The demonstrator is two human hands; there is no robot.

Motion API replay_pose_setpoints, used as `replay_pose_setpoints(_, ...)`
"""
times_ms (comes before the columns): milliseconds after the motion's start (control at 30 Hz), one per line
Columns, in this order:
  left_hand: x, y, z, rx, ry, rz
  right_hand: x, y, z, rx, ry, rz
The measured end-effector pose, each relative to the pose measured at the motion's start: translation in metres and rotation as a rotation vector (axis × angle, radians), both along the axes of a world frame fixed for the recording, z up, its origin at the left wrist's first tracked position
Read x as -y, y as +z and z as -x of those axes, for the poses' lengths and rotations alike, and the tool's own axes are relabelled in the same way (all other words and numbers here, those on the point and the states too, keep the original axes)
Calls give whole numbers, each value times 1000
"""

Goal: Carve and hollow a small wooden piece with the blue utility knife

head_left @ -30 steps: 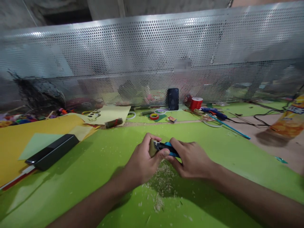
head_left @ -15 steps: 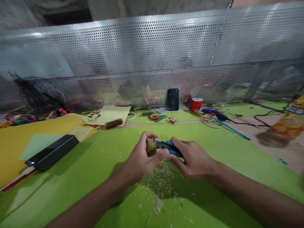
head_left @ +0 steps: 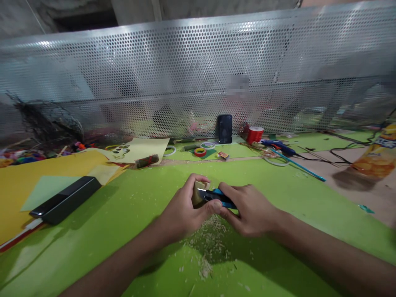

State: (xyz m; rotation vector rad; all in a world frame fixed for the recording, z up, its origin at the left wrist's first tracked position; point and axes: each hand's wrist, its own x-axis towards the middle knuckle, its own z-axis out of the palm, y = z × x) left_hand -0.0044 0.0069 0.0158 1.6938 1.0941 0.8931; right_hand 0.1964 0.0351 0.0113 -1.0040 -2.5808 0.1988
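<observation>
My left hand (head_left: pixel 185 210) is closed round a small tan block (head_left: pixel 198 196), held just above the green sheet (head_left: pixel 123 214). My right hand (head_left: pixel 252 210) grips a blue-handled utility knife (head_left: pixel 216 195), whose blade rests against the block. A pile of pale shavings (head_left: pixel 210 241) lies on the sheet right under both hands.
A black phone-like slab (head_left: pixel 63 199) lies on the left beside yellow paper (head_left: pixel 27 177). Along the perforated metal screen (head_left: pixel 198 78) stand a dark phone (head_left: pixel 224 128), a red spool (head_left: pixel 255 134), tape rings (head_left: pixel 200 151) and a blue glue gun (head_left: pixel 278 146). An orange packet (head_left: pixel 375 154) stands at the right.
The knife drew back to the right off the block half a second ago, and now its blade lies against the block again. Both hands stay in the same spot.
</observation>
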Motion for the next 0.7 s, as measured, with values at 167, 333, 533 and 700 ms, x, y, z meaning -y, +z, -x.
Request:
replay_pose_setpoints(167, 0, -3, -1, -16, -15, 21, 0, -1, -1, -2, 17, 32)
replay_pose_setpoints(333, 1, 0, -1, -139, 52, -63, 0, 4, -2, 11, 27, 40)
replay_pose_setpoints(533, -3, -1, -1, -93, 46, -55, -1, 4, -3, 21, 28, 49)
replay_pose_setpoints(700, -4, -7, -3, 8, 20, -18, -1, -1, -2, -22, 63, 73)
